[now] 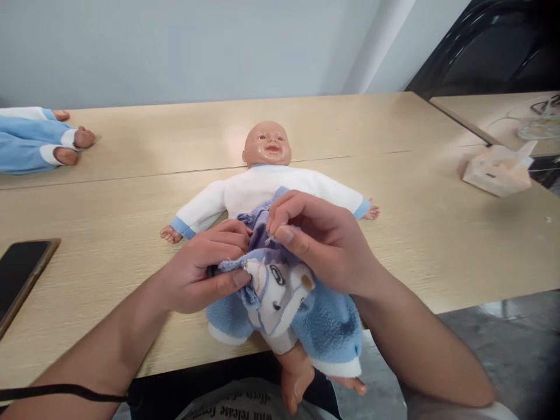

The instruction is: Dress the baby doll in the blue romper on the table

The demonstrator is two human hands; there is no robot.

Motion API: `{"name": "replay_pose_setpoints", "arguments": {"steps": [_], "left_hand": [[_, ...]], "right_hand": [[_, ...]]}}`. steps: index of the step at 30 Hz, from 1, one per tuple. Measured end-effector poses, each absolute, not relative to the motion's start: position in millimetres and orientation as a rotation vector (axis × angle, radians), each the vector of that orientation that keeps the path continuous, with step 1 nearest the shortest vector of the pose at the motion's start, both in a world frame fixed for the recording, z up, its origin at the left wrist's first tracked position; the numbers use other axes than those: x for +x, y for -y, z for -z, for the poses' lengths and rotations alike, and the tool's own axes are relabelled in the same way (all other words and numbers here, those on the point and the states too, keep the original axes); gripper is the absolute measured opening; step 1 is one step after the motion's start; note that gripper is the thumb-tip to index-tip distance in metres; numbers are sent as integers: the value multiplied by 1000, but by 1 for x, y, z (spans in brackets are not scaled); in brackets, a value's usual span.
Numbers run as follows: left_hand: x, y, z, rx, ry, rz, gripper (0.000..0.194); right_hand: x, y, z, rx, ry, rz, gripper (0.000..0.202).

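Observation:
A baby doll in a white top lies on its back, its bare feet hanging past the table's near edge. Fluffy blue trousers with an animal face on the front are bunched over its lower body. My left hand pinches the trousers' edge, thumb below and fingers behind the cloth. My right hand is closed at the purple inner side, thumb and fingertips together on the fabric. The doll's waist is hidden behind the cloth and my hands.
The light wooden table meets a pale wall at the back. A phone lies at the left, with another doll's legs behind it. A tissue box and some cables are at the right.

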State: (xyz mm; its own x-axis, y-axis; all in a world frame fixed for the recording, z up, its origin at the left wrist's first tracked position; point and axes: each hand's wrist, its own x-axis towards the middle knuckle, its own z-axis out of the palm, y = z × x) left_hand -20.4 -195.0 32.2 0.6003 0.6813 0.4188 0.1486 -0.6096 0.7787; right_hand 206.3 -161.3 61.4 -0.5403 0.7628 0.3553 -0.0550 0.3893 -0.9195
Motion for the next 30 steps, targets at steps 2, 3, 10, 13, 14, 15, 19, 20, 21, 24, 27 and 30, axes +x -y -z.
{"name": "replay_pose_setpoints", "arguments": {"steps": [2, 3, 10, 13, 14, 15, 19, 20, 21, 24, 27, 30], "left_hand": [[-20, 196, -31, 2108, -651, -942, 34], [-20, 196, -31, 2111, -661, -944, 33], [-22, 197, -29, 2169, -701, -952, 29], [-22, 196, -29, 2169, -698, -956, 28], [-23, 196, -29, 2167, -698, -955, 29], [-23, 196, -28, 2164, -695, -953, 29], [-24, 194, -28, 2143, -656, -948, 29], [-24, 193, -28, 2143, -641, -953, 28], [-24, 193, -29, 2148, -630, -954, 26], [-25, 191, -29, 2171, -611, -951, 21], [-26, 191, -29, 2184, -605, -943, 17], [-26, 192, -30, 2187, -601, -947, 17]], "right_hand": [[208, 159, -59, -625, 1794, -1282, 22], [208, 159, -58, -627, 1791, -1295, 22], [212, 158, -55, -607, 1783, -1296, 19], [212, 158, -55, -598, 1789, -1280, 20], [213, 158, -56, -597, 1791, -1273, 21], [213, 158, -56, -597, 1789, -1261, 21], [223, 160, -59, -630, 1708, -1171, 24], [229, 160, -58, -644, 1661, -1140, 26], [236, 159, -57, -657, 1605, -1105, 28], [271, 152, -47, -701, 1429, -992, 31], [321, 142, -29, -762, 1292, -875, 36], [380, 137, -11, -881, 1161, -765, 39]]}}
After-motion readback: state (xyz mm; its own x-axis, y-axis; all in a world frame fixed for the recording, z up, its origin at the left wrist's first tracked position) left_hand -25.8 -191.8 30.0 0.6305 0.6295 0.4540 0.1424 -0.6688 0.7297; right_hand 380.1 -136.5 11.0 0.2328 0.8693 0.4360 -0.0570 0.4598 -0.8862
